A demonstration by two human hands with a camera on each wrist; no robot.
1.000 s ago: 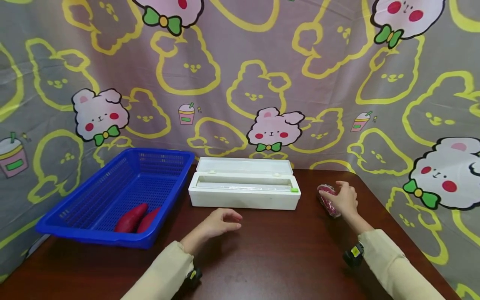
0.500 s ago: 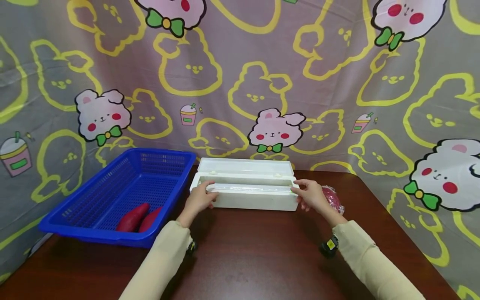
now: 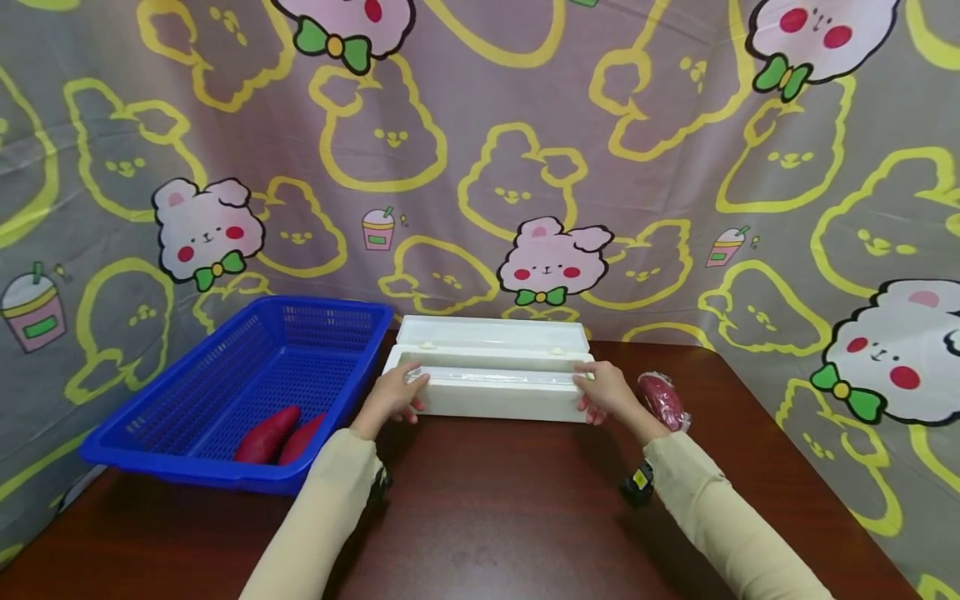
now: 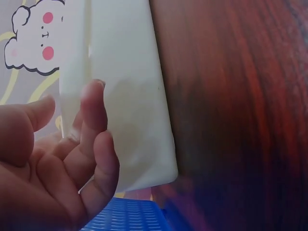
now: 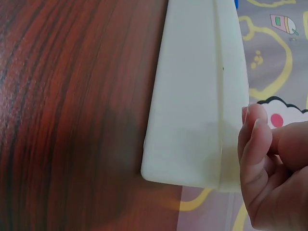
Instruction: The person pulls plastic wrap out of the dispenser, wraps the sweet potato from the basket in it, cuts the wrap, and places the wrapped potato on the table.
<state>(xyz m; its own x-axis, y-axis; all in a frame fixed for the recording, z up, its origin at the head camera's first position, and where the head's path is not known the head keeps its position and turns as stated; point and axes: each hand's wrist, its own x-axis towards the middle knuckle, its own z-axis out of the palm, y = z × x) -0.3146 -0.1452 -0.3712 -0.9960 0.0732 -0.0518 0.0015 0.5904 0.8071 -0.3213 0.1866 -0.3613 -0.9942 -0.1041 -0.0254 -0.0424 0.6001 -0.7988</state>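
A long white cling film dispenser box stands with its lid raised at the back and a roll of clear plastic wrap inside. My left hand is at the box's left end, thumb and index finger by the wrap; the left wrist view shows its thumb apart from loosely bent fingers. At the right end, my right hand has its index finger and thumb close to the wrap, a gap showing between them. Contact with the wrap cannot be told. A wrapped red sweet potato lies beside the right hand.
To the left is a blue plastic basket with two red sweet potatoes, one lying beside the other. The brown table meets a patterned curtain behind the box.
My right hand has left the wrapped sweet potato and moved left to the box. The left hand has moved up and left to its other end. Lately both shifted slightly inward and down.
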